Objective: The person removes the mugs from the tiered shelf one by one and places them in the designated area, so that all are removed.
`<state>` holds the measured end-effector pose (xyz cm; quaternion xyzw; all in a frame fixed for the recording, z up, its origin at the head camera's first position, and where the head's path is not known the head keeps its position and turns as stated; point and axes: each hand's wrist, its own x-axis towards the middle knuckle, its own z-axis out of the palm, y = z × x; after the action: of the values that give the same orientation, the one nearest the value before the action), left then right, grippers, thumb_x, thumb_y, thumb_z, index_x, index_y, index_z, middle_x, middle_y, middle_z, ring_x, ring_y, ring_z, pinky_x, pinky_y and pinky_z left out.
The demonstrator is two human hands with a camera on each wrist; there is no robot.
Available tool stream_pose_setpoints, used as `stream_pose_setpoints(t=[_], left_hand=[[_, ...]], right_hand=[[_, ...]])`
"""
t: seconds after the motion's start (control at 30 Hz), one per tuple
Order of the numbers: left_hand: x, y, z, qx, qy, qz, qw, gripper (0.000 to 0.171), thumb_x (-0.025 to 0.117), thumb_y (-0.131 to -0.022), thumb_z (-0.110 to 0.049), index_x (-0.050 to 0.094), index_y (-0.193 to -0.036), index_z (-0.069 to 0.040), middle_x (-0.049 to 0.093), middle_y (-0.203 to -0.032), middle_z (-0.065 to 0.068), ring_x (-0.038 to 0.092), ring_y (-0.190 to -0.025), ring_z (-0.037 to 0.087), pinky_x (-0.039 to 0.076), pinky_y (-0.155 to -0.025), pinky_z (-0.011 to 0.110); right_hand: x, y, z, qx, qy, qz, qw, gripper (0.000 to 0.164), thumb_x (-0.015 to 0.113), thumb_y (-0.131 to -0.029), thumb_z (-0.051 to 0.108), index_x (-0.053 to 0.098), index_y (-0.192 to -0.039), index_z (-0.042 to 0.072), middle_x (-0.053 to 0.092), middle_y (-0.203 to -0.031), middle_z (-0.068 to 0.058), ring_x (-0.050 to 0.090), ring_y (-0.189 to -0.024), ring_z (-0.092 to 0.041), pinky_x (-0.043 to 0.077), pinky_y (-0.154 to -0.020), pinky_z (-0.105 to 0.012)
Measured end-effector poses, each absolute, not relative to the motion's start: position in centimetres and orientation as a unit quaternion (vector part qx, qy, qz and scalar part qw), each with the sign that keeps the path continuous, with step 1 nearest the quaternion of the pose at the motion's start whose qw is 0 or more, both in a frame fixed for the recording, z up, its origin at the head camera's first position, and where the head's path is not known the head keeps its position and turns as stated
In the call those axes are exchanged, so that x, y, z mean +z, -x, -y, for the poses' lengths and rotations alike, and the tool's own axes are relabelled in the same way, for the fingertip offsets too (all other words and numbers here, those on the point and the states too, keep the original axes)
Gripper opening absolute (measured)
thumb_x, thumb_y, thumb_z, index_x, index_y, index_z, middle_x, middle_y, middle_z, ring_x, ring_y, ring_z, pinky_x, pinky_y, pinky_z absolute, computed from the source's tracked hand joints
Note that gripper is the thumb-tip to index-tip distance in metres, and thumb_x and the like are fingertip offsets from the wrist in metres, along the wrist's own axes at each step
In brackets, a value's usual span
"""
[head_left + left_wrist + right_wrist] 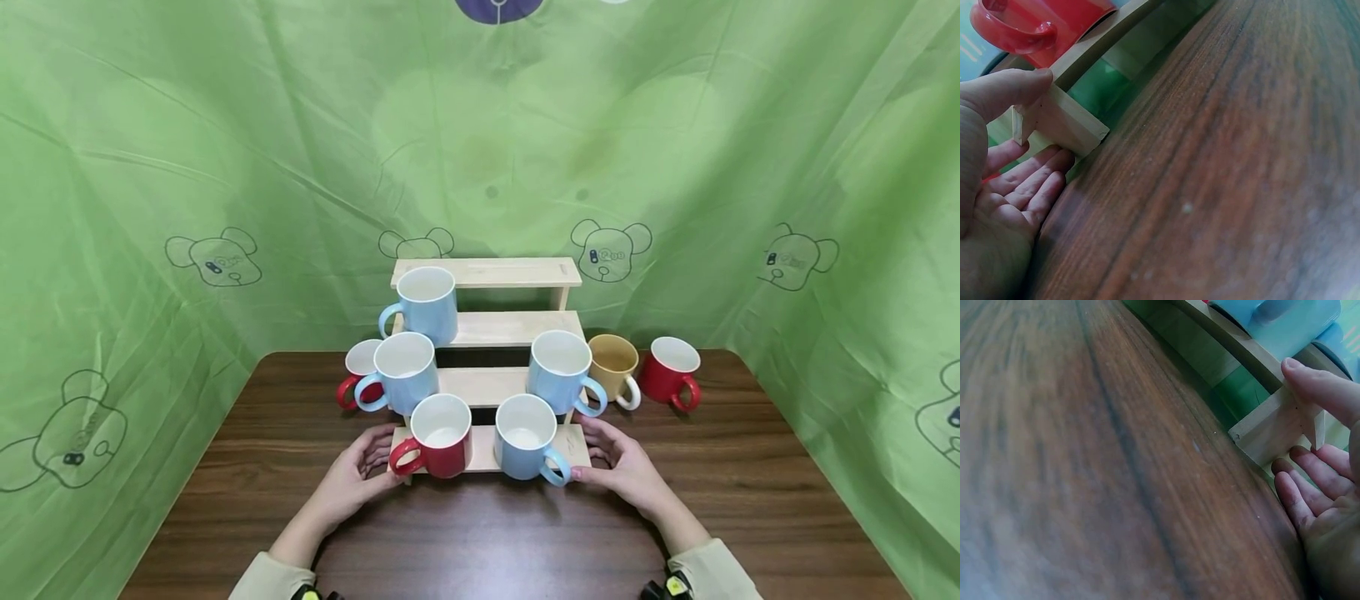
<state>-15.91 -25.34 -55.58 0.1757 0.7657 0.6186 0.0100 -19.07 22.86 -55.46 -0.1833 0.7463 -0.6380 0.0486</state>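
Observation:
A stepped wooden rack [480,327] stands on the table with mugs on its tiers. My left hand [358,467] grips the left end of the lowest tier, its thumb on the front edge and its fingers at the end, seen also in the left wrist view. At the right end, my right hand [618,467] holds the same tier likewise. Between the hands sit a red mug [452,454] and a light-blue mug [521,461]. One tier higher are a blue mug [412,387] at left and another blue mug [553,379] at right. A further blue mug [435,321] sits above at left.
On the table behind the rack's left side is a red mug [369,392], partly hidden. A yellow mug [606,379] and another red mug [660,379] stand to the right. Green curtain [300,167] surrounds the brown wooden table [480,550] at the back and sides.

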Motion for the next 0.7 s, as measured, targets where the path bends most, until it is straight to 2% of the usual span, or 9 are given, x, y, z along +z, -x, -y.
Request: stream_pose_setpoints(t=[0.17,0.53,0.7], left_hand=[[-55.63,15.73,25.21,0.619,-0.165,-0.768,0.014,0.071,0.084,-0.094,-0.002,0.049,-0.154,0.004,0.066,-0.139,0.024,0.069,-0.123,0.015,0.054,-0.105,0.019],[-55.36,15.5,25.56,0.609,-0.17,-0.775,0.009,0.07,0.084,-0.094,-0.004,0.049,-0.154,0.004,0.066,-0.139,0.025,0.069,-0.122,0.015,0.055,-0.104,0.019],[-54.79,15.93,25.47,0.601,-0.179,-0.779,0.025,0.071,0.084,-0.094,-0.006,0.048,-0.154,0.005,0.067,-0.139,0.025,0.071,-0.122,0.022,0.055,-0.104,0.021]], right_hand=[[-55.35,19.2,-23.03,-0.632,0.179,-0.753,0.047,0.077,0.09,-0.086,-0.003,0.052,-0.152,-0.01,0.066,-0.139,-0.031,0.071,-0.116,-0.013,0.058,-0.097,-0.023],[-55.42,19.37,-22.89,-0.647,0.178,-0.739,0.07,0.078,0.089,-0.086,-0.004,0.05,-0.154,-0.01,0.062,-0.145,-0.033,0.07,-0.121,-0.013,0.058,-0.1,-0.024],[-55.71,19.16,-22.94,-0.644,0.175,-0.743,0.059,0.078,0.089,-0.087,-0.006,0.049,-0.154,-0.012,0.06,-0.147,-0.033,0.068,-0.122,-0.009,0.058,-0.1,-0.023]])
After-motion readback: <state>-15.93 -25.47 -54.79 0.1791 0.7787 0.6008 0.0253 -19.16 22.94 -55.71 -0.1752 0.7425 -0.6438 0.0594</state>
